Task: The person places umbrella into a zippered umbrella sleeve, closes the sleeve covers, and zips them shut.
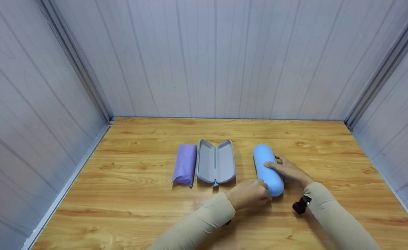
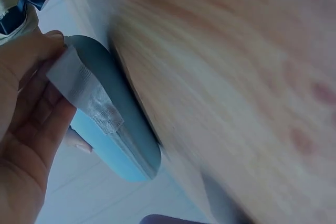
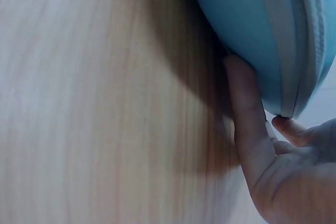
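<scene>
A light blue zip-up glasses case [image 1: 264,163] lies closed on the wooden table in front of me, to the right. My right hand [image 1: 291,171] holds it from its right side, with the thumb on top. In the right wrist view, a finger [image 3: 244,90] reaches against the lower side of the case, below the zip band [image 3: 281,30]. At the case's near end, my left hand [image 1: 250,195] pinches a grey fabric tab [image 2: 86,90], which stretches from the fingers to the zip seam in the left wrist view.
Left of the blue case, a grey glasses case [image 1: 225,161] lies spread open with its hinge down the middle. A purple wrapped packet [image 1: 185,163] sits close beside it. Pale panel walls [image 1: 214,62] enclose the table [image 1: 138,208] at the back and sides.
</scene>
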The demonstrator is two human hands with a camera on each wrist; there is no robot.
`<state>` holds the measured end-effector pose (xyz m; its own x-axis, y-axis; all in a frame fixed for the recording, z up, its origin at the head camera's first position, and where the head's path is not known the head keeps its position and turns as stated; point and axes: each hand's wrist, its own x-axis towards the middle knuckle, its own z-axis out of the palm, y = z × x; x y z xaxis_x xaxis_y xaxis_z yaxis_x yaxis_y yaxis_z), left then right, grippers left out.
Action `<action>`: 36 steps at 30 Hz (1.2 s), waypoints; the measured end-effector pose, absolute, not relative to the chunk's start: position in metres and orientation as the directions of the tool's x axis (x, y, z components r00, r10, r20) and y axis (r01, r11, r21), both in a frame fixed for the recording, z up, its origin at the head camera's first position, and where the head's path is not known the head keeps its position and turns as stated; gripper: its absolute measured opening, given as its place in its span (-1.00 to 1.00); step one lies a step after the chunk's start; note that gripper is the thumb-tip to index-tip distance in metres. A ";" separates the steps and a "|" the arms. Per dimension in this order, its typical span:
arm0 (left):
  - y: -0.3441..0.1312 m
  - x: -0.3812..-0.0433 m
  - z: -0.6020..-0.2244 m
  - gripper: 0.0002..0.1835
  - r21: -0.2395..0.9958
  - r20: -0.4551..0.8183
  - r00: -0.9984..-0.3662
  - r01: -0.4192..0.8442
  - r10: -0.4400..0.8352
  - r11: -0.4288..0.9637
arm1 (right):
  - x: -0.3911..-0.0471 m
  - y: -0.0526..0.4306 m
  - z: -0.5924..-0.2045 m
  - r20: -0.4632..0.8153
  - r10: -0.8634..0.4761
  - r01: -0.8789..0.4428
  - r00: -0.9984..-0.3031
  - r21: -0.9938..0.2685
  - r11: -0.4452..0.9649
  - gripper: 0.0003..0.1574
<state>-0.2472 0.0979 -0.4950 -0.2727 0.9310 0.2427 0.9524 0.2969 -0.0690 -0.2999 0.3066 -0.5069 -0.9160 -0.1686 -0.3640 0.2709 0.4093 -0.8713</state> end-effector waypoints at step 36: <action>0.105 -0.239 -0.508 -0.74 0.548 0.260 -0.747 0.635 0.611 0.544 | -0.296 0.300 -0.509 -0.364 -0.172 0.271 -0.915 -0.873 0.405 0.24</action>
